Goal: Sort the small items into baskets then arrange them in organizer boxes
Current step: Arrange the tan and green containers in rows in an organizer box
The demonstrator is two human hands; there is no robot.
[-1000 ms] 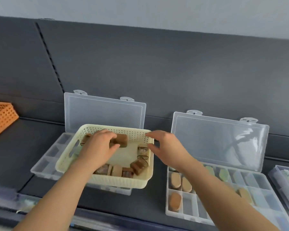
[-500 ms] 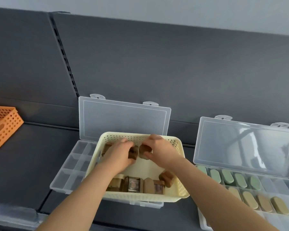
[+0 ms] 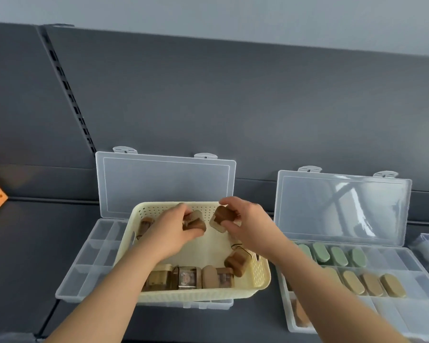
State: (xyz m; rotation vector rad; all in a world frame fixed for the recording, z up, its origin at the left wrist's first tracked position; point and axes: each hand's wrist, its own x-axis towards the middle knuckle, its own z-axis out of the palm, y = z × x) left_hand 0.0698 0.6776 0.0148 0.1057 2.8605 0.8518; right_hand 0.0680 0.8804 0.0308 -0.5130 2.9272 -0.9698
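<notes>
Gripping blocks [image 3: 223, 215]: left hand [image 3: 171, 233], right hand [image 3: 249, 224], curled

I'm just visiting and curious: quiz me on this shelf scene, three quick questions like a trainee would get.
1. True or false: the cream basket sits on the left organizer box.
2. What does the right hand hold? A) a brown block B) a green piece C) nothing
3. Fill in: the back-row pieces in the right organizer box are coloured ____.
Key: 1 true; 2 A; 3 green.
</notes>
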